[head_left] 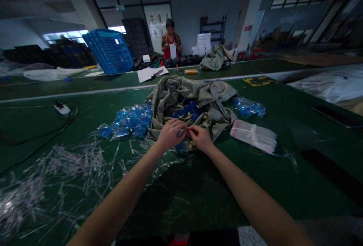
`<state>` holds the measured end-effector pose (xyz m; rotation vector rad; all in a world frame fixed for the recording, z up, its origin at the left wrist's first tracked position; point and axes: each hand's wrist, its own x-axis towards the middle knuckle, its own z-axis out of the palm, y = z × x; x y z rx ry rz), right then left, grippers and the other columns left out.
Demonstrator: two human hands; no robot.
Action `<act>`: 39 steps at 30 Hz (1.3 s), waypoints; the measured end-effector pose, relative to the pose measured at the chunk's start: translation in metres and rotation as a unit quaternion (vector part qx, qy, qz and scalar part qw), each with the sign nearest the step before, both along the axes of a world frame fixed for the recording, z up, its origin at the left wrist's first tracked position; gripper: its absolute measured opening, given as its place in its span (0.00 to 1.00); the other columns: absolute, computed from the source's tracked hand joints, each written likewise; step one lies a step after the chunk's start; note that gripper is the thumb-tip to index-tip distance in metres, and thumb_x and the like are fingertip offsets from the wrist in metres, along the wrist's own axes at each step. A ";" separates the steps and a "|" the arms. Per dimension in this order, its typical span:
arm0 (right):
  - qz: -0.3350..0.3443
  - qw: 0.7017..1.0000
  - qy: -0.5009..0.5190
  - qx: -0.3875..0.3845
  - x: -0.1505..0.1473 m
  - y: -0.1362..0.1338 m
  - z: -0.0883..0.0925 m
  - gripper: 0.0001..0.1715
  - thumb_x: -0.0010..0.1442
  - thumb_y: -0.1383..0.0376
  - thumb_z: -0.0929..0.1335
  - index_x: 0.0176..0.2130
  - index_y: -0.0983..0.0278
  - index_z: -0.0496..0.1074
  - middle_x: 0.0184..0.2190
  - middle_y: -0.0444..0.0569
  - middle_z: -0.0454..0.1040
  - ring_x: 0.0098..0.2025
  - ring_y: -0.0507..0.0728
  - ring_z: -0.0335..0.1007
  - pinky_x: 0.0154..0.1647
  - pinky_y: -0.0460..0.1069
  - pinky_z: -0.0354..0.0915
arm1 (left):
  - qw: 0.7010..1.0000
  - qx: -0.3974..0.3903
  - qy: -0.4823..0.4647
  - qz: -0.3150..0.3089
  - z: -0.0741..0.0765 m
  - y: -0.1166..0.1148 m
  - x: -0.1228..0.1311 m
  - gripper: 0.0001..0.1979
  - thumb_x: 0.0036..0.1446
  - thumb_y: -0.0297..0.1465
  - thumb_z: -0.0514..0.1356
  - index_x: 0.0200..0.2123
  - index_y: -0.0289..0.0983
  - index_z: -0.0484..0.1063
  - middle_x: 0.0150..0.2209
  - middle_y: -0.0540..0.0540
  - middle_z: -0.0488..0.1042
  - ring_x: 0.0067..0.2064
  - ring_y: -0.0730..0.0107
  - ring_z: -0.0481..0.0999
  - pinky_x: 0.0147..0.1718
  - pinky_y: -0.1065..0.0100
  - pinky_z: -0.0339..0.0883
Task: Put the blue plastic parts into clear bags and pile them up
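My left hand [170,135] and my right hand [201,139] meet at the front of a crumpled grey-green sack [181,94], pinching a small transparent plastic strip [182,131] between them. Blue items [184,109] lie inside the sack's opening. More blue items in transparent plastic wrap [129,121] sit against the sack's left side, and a smaller group [248,106] lies to its right. A banded stack of transparent bags [253,135] rests right of my right hand. Shredded transparent plastic scraps [65,166] spread left of my left arm.
All this lies on a green workbench [48,132], with a black cable and white power strip [62,109] at left. Beyond a second bench, a blue plastic crate [108,51] stands on its edge. A co-worker [171,43] stands farther back holding white paper.
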<state>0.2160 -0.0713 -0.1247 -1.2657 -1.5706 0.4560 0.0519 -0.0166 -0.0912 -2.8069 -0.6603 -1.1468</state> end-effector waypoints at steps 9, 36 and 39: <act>0.007 1.000 -0.018 0.007 -0.001 -0.002 0.003 0.10 0.59 0.67 0.63 0.36 0.65 0.74 0.34 0.50 0.76 0.37 0.55 0.71 0.41 0.49 0.64 | 0.997 0.051 0.045 0.024 -0.001 0.002 0.006 0.08 0.59 0.29 0.56 0.37 0.38 0.76 0.38 0.45 0.79 0.44 0.63 0.72 0.44 0.61 0.64; 0.043 0.932 0.324 -0.155 0.006 0.014 -0.019 0.14 0.50 0.57 0.70 0.35 0.61 0.68 0.33 0.47 0.76 0.36 0.57 0.76 0.41 0.54 0.72 | 0.648 -0.615 -0.446 0.057 -0.002 0.043 -0.064 0.02 0.44 0.26 0.59 0.26 0.36 0.68 0.15 0.58 0.60 0.13 0.83 0.52 0.11 0.77 0.40; 0.065 0.931 0.315 -0.174 0.011 0.010 -0.016 0.19 0.47 0.60 0.73 0.38 0.62 0.67 0.34 0.47 0.76 0.36 0.57 0.76 0.42 0.54 0.72 | 0.781 -0.574 -0.238 0.067 -0.012 0.032 -0.044 0.07 0.45 0.32 0.63 0.27 0.34 0.75 0.20 0.52 0.69 0.18 0.79 0.61 0.15 0.75 0.48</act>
